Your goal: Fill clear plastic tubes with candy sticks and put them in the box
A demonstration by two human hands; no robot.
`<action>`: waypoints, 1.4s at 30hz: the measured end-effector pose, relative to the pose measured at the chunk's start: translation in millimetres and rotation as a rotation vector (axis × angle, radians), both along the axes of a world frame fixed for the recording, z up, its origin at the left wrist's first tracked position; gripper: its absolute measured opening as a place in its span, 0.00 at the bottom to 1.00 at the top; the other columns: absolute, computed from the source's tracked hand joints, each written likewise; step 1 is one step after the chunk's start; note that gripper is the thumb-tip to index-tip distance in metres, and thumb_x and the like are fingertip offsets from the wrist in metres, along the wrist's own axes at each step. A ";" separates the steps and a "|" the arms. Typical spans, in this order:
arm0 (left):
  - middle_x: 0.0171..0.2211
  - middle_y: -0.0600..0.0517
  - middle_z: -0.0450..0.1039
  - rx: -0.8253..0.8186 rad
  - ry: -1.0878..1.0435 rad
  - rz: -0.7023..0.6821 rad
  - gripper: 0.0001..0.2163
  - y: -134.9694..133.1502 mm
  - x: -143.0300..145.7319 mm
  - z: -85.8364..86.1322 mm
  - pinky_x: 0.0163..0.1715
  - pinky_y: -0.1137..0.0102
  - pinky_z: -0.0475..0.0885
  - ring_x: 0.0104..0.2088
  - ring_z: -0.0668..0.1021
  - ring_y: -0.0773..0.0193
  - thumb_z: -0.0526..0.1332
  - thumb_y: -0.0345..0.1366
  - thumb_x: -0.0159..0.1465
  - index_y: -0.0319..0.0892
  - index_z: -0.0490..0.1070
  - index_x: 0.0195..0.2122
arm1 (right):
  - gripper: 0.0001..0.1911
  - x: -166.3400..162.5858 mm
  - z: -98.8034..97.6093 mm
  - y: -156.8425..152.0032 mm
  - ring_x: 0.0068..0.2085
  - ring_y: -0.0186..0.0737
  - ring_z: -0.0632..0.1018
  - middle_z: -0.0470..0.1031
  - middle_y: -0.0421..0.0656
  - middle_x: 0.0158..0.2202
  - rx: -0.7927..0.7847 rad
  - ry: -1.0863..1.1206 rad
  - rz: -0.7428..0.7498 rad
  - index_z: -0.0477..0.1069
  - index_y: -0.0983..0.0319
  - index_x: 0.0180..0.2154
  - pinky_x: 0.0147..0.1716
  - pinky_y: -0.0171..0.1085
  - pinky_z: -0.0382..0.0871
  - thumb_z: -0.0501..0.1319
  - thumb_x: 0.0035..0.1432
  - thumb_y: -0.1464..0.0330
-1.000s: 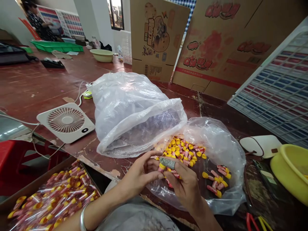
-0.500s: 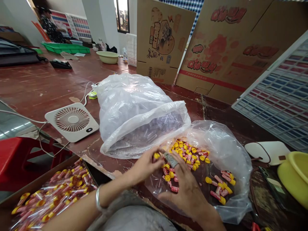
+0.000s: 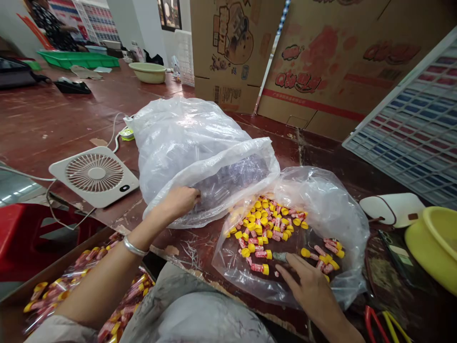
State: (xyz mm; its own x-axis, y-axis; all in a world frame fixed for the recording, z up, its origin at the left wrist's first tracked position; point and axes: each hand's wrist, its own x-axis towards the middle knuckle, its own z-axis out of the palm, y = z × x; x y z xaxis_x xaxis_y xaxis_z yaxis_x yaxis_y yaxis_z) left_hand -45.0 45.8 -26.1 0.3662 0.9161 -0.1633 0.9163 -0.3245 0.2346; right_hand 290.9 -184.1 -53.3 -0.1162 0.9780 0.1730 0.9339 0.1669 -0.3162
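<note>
My left hand [image 3: 183, 202] reaches into the mouth of a large translucent white bag [image 3: 185, 128], its fingers curled; what they hold, if anything, is hidden. Clear plastic tubes [image 3: 232, 183] lie inside that bag. To the right, my right hand [image 3: 310, 286] rests low over a spread clear plastic bag [image 3: 321, 195], fingers apart and one wrapped in grey tape. Beside its fingertips are small red-and-white pieces with yellow caps [image 3: 262, 254], several more heaped behind them. A smaller group of capped pieces [image 3: 326, 259] sits just beyond this hand.
A box of long clear tubes with yellow caps [image 3: 132, 305] stands below left. Around the work lie a white fan [image 3: 94, 174], a red stool [image 3: 21, 238], cardboard boxes [image 3: 303, 71], a white rack [image 3: 410, 114], a yellow basin [image 3: 435, 247] and scissors [image 3: 374, 324]. A person [image 3: 53, 28] sits far left.
My left hand has left the capped pieces and moved up and left into the white bag's mouth. My right hand has shifted right, away from the heap. The view has tilted slightly.
</note>
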 end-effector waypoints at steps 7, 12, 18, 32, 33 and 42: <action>0.42 0.35 0.79 0.032 -0.001 0.109 0.20 -6.1 6.1 -4.6 0.40 0.60 0.71 0.41 0.80 0.43 0.61 0.41 0.61 0.34 0.71 0.51 | 0.04 -25.2 5.3 19.0 0.40 0.42 0.81 0.77 0.43 0.43 -0.028 -0.011 0.042 0.70 0.58 0.41 0.37 0.38 0.76 0.60 0.64 0.68; 0.41 0.48 0.80 -0.124 -0.407 -0.053 0.14 -45.7 9.8 6.9 0.41 0.66 0.70 0.40 0.78 0.54 0.60 0.45 0.62 0.41 0.76 0.41 | 0.07 -19.9 -4.9 26.6 0.39 0.41 0.80 0.77 0.43 0.39 -0.089 -0.046 0.075 0.70 0.59 0.37 0.38 0.38 0.76 0.57 0.62 0.75; 0.43 0.50 0.79 -0.399 -0.635 -0.217 0.12 -110.3 35.2 20.4 0.44 0.68 0.69 0.42 0.77 0.58 0.63 0.41 0.63 0.45 0.77 0.46 | 0.05 -22.5 22.5 29.7 0.39 0.42 0.80 0.76 0.44 0.36 0.131 0.115 0.082 0.71 0.60 0.38 0.39 0.40 0.77 0.57 0.67 0.67; 0.34 0.52 0.76 -0.818 -1.254 -0.087 0.14 -135.0 64.7 19.6 0.40 0.71 0.68 0.35 0.74 0.63 0.68 0.46 0.59 0.39 0.78 0.37 | 0.30 -80.2 51.6 35.6 0.56 0.50 0.76 0.77 0.52 0.52 0.261 0.284 0.365 0.67 0.62 0.55 0.54 0.48 0.74 0.64 0.60 0.50; 0.33 0.52 0.76 -0.879 -1.330 -0.029 0.16 -135.2 66.7 17.7 0.39 0.71 0.68 0.34 0.74 0.63 0.70 0.46 0.57 0.38 0.77 0.36 | 0.34 -84.1 49.3 35.3 0.58 0.53 0.74 0.75 0.54 0.54 0.297 0.252 0.344 0.66 0.62 0.57 0.56 0.51 0.73 0.66 0.57 0.49; 0.27 0.56 0.71 -1.024 -1.261 -0.019 0.18 -121.2 89.6 16.1 0.31 0.73 0.67 0.27 0.70 0.69 0.74 0.40 0.48 0.37 0.76 0.38 | 0.34 -88.2 38.6 39.1 0.56 0.58 0.75 0.76 0.54 0.49 0.482 0.122 0.212 0.64 0.63 0.54 0.58 0.61 0.68 0.69 0.53 0.50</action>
State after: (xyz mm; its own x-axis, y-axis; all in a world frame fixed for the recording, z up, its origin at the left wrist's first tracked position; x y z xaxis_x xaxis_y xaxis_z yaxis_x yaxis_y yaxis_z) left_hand 44.6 -75.4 -10.0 0.7417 0.6130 -0.2724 -0.0169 0.4230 0.9060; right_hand 202.7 -145.0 -14.7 -0.2536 0.7415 0.6212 0.8250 0.5011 -0.2612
